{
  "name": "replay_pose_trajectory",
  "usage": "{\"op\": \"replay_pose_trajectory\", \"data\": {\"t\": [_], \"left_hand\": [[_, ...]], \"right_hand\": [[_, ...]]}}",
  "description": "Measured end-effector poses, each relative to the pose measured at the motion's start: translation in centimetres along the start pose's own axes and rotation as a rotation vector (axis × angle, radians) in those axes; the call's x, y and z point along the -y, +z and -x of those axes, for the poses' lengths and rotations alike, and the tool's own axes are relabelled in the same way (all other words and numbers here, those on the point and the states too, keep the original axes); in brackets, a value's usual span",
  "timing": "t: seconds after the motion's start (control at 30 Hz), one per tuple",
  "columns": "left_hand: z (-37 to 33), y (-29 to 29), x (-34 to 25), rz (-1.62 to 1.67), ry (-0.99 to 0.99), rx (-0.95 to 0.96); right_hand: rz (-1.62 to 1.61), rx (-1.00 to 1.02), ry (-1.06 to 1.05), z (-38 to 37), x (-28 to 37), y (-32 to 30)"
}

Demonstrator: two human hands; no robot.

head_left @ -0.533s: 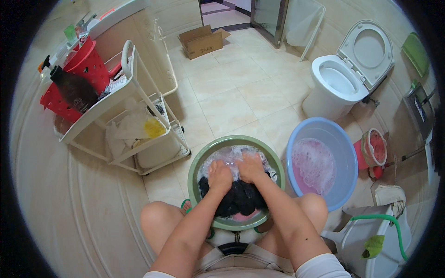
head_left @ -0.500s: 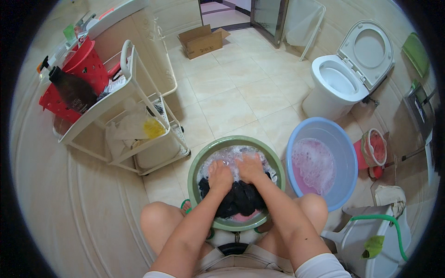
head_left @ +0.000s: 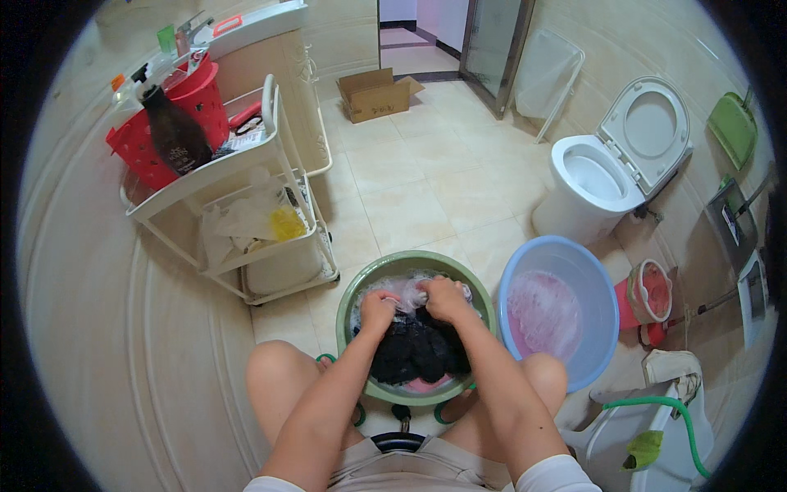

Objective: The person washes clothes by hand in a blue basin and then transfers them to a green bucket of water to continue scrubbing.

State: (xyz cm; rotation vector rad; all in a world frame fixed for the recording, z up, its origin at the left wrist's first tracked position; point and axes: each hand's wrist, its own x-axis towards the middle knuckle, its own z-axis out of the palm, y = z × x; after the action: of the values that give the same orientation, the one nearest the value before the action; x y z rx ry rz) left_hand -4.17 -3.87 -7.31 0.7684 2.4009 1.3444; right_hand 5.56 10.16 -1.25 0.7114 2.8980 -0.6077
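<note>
Between my knees stands a round green basin [head_left: 348, 305] of sudsy water. Dark wet clothes [head_left: 418, 348] fill its near part, and a bit of pink cloth [head_left: 428, 384] shows at the near edge. Over the far part, my left hand [head_left: 378, 311] and my right hand [head_left: 445, 298] are closed, knuckles up, close together. A pale, wet, soapy cloth [head_left: 407, 293] is stretched between them, gripped by both. Its lower part is hidden in the foam, and my fingertips are partly hidden too.
A blue basin [head_left: 607, 328] with pinkish foamy water stands at my right. Beyond it are a red-and-white bucket [head_left: 652, 293] and a toilet [head_left: 592, 176]. A white trolley [head_left: 270, 148] holds a red basket and bottles at left. A grey plastic stool-like item [head_left: 631, 443] carries a green hose [head_left: 684, 410].
My hands were spread low in the suds. Now their fingers have curled in and lifted a pale cloth between them. The view has tilted slightly upward.
</note>
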Motion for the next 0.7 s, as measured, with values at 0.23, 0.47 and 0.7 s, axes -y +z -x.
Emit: {"op": "replay_pose_trajectory", "data": {"t": [0.23, 0.47, 0.7], "left_hand": [[1.9, -2.3, -4.4, 0.789, -0.735, 0.223], [4.3, -2.6, -8.4, 1.479, -0.761, 0.362], [3.4, -3.5, -9.6, 1.634, -0.623, 0.205]], "right_hand": [[-0.351, -0.204, -0.147, 3.3, 3.5, -6.7], [-0.57, -0.423, -0.3, 8.1, 7.2, -11.1], [-0.711, -0.177, -0.364, 10.7, 5.5, -10.6]]}}
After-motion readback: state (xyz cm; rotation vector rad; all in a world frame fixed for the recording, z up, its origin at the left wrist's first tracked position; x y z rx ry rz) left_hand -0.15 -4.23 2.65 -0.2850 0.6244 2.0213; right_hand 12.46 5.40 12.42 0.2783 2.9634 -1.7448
